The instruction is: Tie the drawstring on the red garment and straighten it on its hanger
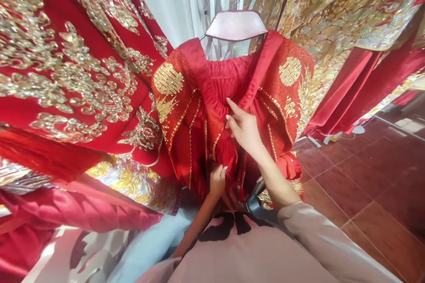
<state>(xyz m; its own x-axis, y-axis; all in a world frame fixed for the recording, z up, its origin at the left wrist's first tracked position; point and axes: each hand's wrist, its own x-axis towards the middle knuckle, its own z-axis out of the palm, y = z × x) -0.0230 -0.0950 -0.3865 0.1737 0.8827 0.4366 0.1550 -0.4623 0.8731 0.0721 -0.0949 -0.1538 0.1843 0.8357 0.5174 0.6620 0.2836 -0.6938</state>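
1. Head view: the red garment (217,101) hangs at the centre of the frame, its shoulders spread beneath a pale hanger (236,25) at top middle.
2. From my remote seat, I'd count the hanging as done: both sides of the neckline rise towards the hanger, and gold round motifs (168,78) sit one on each shoulder.
3. My right hand (245,129), just right of centre, lies over the neckline, index finger stretched out against the cloth and the others loosely bent, clamped on nothing that I can see.
4. My left hand (217,180), towards bottom middle and apart from the right, has its fingers drawn together and, as I read it, pinching the garment's front (the thumb is hard to make out from here).
5. Not yet settled, in my judgement, is the middle of the front, creased and bunched between beaded lines (190,150); whether anything there is fastened, I cannot tell.
6. Around it, I see sequinned red cloth (96,75) at upper left, gold patterned cloth (318,13) at upper right and a tiled floor (372,177) at right.
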